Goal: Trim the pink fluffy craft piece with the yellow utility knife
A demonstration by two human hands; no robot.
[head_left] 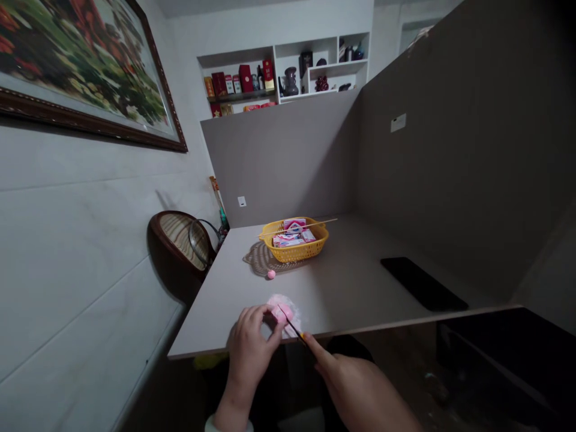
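Observation:
Near the front edge of the table, a pink soap-like lump (283, 313) rests on a patch of pale pink shavings (279, 298). My left hand (252, 343) holds it from the left, thumb and fingers pinched around it. From the right, my right hand (335, 366) grips a slim dark knife (293, 328), its blade laid against the lump. A bit of yellow shows by my right fingertip; the rest of the handle is hidden in the hand. Farther back lies a small pink ball (270, 274), apart from both hands.
A yellow basket (297, 255) with several pink-and-white boxes (290, 240) stands toward the back, a thin stick (321, 222) across its rim. A black flat object (423, 285) lies at the right. Grey partitions (288, 162) border the table behind and at right.

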